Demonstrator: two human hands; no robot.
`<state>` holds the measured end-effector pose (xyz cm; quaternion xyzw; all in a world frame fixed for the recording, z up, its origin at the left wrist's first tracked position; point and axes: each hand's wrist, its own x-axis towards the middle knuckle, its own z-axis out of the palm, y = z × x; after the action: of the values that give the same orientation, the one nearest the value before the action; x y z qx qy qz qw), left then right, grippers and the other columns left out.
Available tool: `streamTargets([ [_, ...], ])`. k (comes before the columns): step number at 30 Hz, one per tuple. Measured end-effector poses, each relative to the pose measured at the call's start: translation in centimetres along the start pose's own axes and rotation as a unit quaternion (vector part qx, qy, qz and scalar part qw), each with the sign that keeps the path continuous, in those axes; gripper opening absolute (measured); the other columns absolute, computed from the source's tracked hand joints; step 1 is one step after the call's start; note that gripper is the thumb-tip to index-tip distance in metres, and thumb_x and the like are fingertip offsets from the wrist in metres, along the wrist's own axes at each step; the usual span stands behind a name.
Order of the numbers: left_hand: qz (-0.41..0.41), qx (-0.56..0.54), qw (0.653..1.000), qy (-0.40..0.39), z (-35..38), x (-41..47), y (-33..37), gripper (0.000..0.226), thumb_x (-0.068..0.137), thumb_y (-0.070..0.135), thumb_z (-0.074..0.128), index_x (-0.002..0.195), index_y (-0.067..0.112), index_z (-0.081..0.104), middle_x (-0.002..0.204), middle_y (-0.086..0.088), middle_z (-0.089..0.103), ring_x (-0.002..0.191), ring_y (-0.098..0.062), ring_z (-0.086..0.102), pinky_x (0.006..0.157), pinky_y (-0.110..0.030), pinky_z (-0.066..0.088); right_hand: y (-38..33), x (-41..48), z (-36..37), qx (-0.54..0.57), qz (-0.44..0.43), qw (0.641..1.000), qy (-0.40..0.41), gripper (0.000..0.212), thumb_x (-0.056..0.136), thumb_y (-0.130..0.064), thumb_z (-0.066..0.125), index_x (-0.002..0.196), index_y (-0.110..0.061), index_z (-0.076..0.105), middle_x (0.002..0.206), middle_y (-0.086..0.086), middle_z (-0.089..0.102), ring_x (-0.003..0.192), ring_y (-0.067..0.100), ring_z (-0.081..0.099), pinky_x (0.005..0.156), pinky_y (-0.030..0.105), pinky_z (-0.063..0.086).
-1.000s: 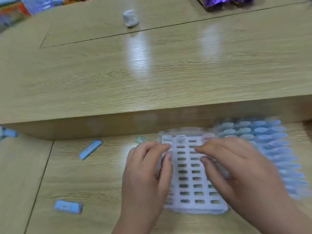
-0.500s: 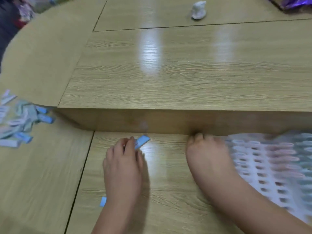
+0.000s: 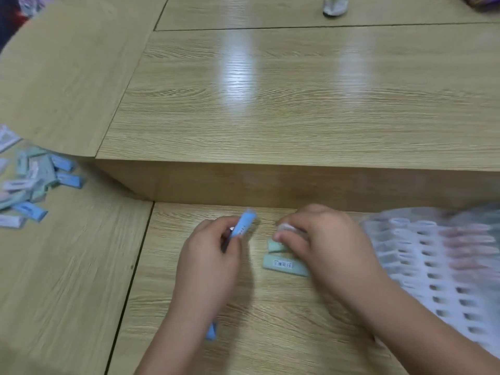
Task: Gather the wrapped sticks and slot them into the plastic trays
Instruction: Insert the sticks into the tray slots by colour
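My left hand (image 3: pixel 209 255) pinches a blue wrapped stick (image 3: pixel 244 224) and holds it just above the low table. To its right, my right hand (image 3: pixel 322 239) curls its fingers over a pale green wrapped stick (image 3: pixel 276 245) lying on the wood. A second green stick (image 3: pixel 284 264) with a barcode lies just below it, partly under my right wrist. Another blue stick (image 3: pixel 211 331) peeks out under my left forearm. The white plastic tray (image 3: pixel 438 263), full of slots, sits at the right, blurred.
A loose pile of blue, green and white wrapped sticks (image 3: pixel 29 185) lies at the far left. A raised wooden table step (image 3: pixel 297 182) runs across behind my hands. A small white object (image 3: pixel 335 6) stands on the upper table at the back.
The view has swung left, leaving the tray at the right edge. My left hand has lifted the blue stick. My right hand has come off the step's foot onto the green sticks.
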<state>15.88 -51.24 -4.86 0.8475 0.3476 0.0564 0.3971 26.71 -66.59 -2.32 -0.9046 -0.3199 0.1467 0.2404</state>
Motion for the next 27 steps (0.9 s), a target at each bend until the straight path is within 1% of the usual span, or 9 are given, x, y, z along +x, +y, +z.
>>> streamTargets([
  [2, -0.015, -0.093, 0.995, -0.014, -0.2, -0.8, 1.0, 0.026, 0.089, 0.017, 0.068, 0.096, 0.042, 0.072, 0.084, 0.014, 0.072, 0.077, -0.006, 0.066, 0.071, -0.031, 0.055, 0.3, -0.8, -1.2, 0.088, -0.001, 0.996, 0.027, 0.022, 0.088, -0.052, 0.059, 0.093, -0.036, 0.074, 0.090, -0.016, 0.064, 0.087, 0.003, 0.060, 0.078, 0.035, 0.050],
  [5, -0.002, -0.169, 0.986, -0.016, 0.1, -2.0, 3.3, 0.022, 0.088, 0.018, 0.070, 0.088, 0.040, 0.071, 0.080, 0.014, 0.073, 0.072, -0.005, 0.067, 0.064, -0.018, 0.050, 1.2, -2.5, -3.8, 0.197, -0.007, 0.980, 0.027, 0.031, 0.082, -0.064, 0.055, 0.099, -0.045, 0.072, 0.091, -0.021, 0.060, 0.087, 0.001, 0.059, 0.072, 0.016, 0.044],
  [7, 0.023, -0.193, 0.981, -0.006, 0.8, -2.9, 5.4, 0.013, 0.089, 0.022, 0.071, 0.085, 0.034, 0.072, 0.077, 0.013, 0.072, 0.069, -0.003, 0.065, 0.060, -0.011, 0.046, 2.3, -4.2, -6.0, 0.245, -0.023, 0.969, 0.033, 0.026, 0.087, -0.062, 0.057, 0.102, -0.048, 0.072, 0.093, -0.018, 0.060, 0.082, 0.005, 0.060, 0.067, 0.008, 0.039],
  [11, 0.074, -0.233, 0.970, -0.004, 3.0, -5.0, 9.9, 0.012, 0.089, 0.025, 0.073, 0.085, 0.037, 0.072, 0.071, 0.017, 0.069, 0.062, 0.003, 0.060, 0.056, -0.007, 0.043, 5.8, -7.6, -11.2, 0.214, -0.040, 0.971, 0.102, 0.021, 0.082, -0.052, 0.063, 0.099, -0.045, 0.073, 0.092, -0.013, 0.068, 0.078, 0.008, 0.064, 0.064, 0.006, 0.041],
  [16, 0.094, -0.235, 0.966, -0.044, 6.8, -7.5, 13.4, 0.014, 0.091, 0.025, 0.072, 0.087, 0.039, 0.072, 0.074, 0.015, 0.069, 0.066, -0.001, 0.060, 0.058, -0.011, 0.045, 11.1, -10.5, -15.1, 0.228, 0.042, 0.957, 0.175, 0.021, 0.069, -0.052, 0.081, 0.085, -0.042, 0.072, 0.077, -0.019, 0.071, 0.065, 0.004, 0.066, 0.051, 0.005, 0.041],
  [19, 0.081, -0.256, 0.961, -0.064, 8.6, -8.8, 14.8, 0.010, 0.090, 0.029, 0.069, 0.088, 0.037, 0.073, 0.076, 0.013, 0.070, 0.066, -0.003, 0.061, 0.058, -0.010, 0.046, 13.1, -11.5, -15.6, 0.256, 0.074, 0.947, 0.177, 0.020, 0.073, -0.052, 0.066, 0.084, -0.036, 0.070, 0.076, -0.014, 0.070, 0.059, 0.005, 0.068, 0.044, 0.008, 0.042],
  [21, 0.074, -0.257, 0.961, -0.065, 9.3, -9.5, 15.3, 0.007, 0.089, 0.033, 0.067, 0.090, 0.036, 0.073, 0.078, 0.009, 0.071, 0.069, -0.009, 0.064, 0.059, -0.012, 0.048, 14.0, -11.8, -15.5, 0.302, 0.069, 0.938, 0.158, 0.018, 0.080, -0.049, 0.058, 0.086, -0.034, 0.066, 0.083, -0.011, 0.072, 0.067, 0.005, 0.071, 0.046, 0.014, 0.050],
  [24, 0.058, -0.254, 0.964, -0.059, 10.0, -9.9, 15.5, 0.007, 0.090, 0.035, 0.066, 0.090, 0.034, 0.073, 0.082, 0.005, 0.071, 0.074, -0.016, 0.065, 0.062, -0.016, 0.050, 14.7, -12.0, -15.3, 0.326, 0.071, 0.934, 0.126, 0.021, 0.081, -0.057, 0.044, 0.090, -0.042, 0.055, 0.083, -0.005, 0.073, 0.063, 0.008, 0.071, 0.044, 0.016, 0.050],
  [27, 0.042, -0.250, 0.966, -0.046, 10.5, -9.7, 15.7, 0.008, 0.089, 0.036, 0.065, 0.091, 0.039, 0.072, 0.083, 0.010, 0.072, 0.073, -0.006, 0.066, 0.064, -0.012, 0.050, 15.1, -11.9, -14.8, 0.269, 0.060, 0.956, 0.095, 0.022, 0.085, -0.062, 0.035, 0.103, -0.056, 0.046, 0.079, -0.009, 0.069, 0.050, 0.011, 0.069, 0.048, 0.020, 0.051],
])
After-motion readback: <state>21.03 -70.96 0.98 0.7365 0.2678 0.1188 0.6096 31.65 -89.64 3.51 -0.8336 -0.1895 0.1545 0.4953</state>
